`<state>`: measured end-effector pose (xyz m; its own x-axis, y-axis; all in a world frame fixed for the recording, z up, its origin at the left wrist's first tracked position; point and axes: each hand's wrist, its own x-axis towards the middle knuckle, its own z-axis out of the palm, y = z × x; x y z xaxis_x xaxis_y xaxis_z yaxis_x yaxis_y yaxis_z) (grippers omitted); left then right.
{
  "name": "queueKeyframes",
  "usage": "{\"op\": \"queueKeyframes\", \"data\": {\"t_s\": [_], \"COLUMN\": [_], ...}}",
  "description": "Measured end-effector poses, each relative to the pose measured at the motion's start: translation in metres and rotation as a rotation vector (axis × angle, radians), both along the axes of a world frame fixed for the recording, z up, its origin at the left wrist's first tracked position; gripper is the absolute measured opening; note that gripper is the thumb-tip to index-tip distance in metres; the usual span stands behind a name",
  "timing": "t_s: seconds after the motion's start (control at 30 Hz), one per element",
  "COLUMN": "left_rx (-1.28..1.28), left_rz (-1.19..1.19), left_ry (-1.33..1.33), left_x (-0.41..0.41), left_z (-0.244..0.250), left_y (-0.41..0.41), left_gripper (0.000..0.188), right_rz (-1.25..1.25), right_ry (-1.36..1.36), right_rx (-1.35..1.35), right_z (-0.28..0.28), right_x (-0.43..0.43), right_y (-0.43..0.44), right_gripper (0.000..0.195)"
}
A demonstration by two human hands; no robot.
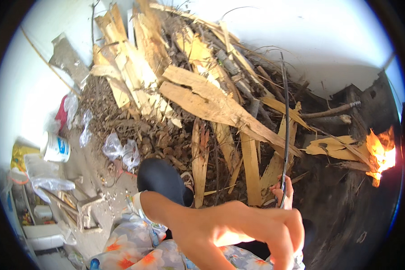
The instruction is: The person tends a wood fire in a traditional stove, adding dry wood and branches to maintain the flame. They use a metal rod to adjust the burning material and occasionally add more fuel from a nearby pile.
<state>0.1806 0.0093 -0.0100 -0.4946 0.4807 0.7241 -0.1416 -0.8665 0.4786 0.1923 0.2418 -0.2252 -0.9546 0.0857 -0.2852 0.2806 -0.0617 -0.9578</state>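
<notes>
Very near the camera, my left hand (pixel 236 222) reaches across the lower middle with bent fingers. A gap shows between its thumb and fingers, and I see nothing held there; the fingertips run towards the bottom edge. Beyond it, my right hand (pixel 285 190) is shut on a long, thin, dark metal rod (pixel 285 111), which points up and away. My left hand hides part of the right arm. Just past the rod lies a long split wood slab (pixel 206 98). At the right, flames (pixel 383 157) burn on the ends of wood pieces (pixel 334 145) at a blackened stove opening.
A heap of split wood (pixel 131 64), sticks and dry leaves (pixel 101 98) leans against the white wall (pixel 307 27). At left are plastic bags (pixel 113 146), a white bucket (pixel 55 146), a small wooden stool (pixel 84 209) and a shelf (pixel 42 231). My dark-clad knee (pixel 160 180) is before the heap.
</notes>
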Motion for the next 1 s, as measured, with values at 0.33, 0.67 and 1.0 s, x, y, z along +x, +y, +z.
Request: {"op": "queueKeyframes", "data": {"t_s": [0.33, 0.67, 1.0], "left_rx": [-0.236, -0.602, -0.684], "left_rz": [0.485, 1.296, 1.210], "left_ry": [0.033, 0.626, 0.712], "left_x": [-0.031, -0.069, -0.055], "left_z": [0.019, -0.042, -0.096], "left_y": [-0.046, -0.014, 0.018], "left_gripper": [0.026, 0.028, 0.036], "right_rz": [-0.078, 0.043, 0.433], "right_ry": [0.000, 0.330, -0.039], "right_rx": [0.359, 1.226, 0.562], "right_z": [0.017, 0.002, -0.020], "right_x": [0.003, 0.003, 0.054], "right_y": [0.004, 0.023, 0.022], "right_gripper": [0.033, 0.038, 0.044]}}
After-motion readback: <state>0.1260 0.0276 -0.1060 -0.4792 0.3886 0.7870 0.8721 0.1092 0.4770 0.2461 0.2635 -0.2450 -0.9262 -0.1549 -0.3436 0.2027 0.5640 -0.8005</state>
